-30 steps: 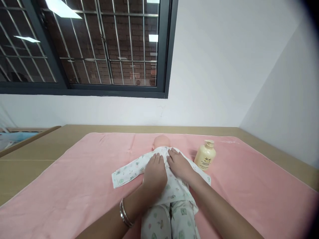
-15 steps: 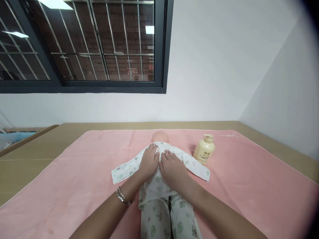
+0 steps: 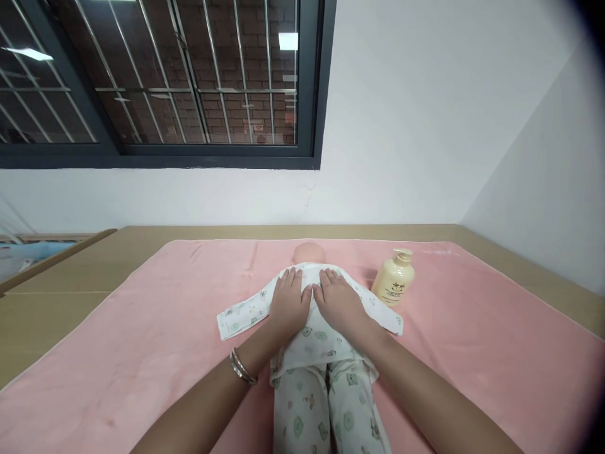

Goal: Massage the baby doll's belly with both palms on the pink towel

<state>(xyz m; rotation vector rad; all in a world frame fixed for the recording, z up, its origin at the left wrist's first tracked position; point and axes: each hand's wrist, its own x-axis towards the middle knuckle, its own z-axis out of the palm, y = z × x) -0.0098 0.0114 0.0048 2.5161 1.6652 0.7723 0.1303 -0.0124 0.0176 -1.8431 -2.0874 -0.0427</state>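
Observation:
A baby doll lies on a pink mat, its bald head at the far end. It wears a white printed top and matching trousers. Both sleeves stretch out sideways. My left hand lies flat on the left of the doll's upper body, fingers extended. On the right of it rests my right hand, also flat with fingers extended. The thumbs point toward each other. Both palms cover part of the top. Whether the doll lies face up cannot be made out.
A pale yellow pump bottle stands beyond the right sleeve. The mat covers a wooden table against a white wall. A barred window is at the upper left. Something light blue shows at the far left.
My hands have spread slightly apart on the doll's top, and the cloth under them looks flatter. The view has tilted a little downward.

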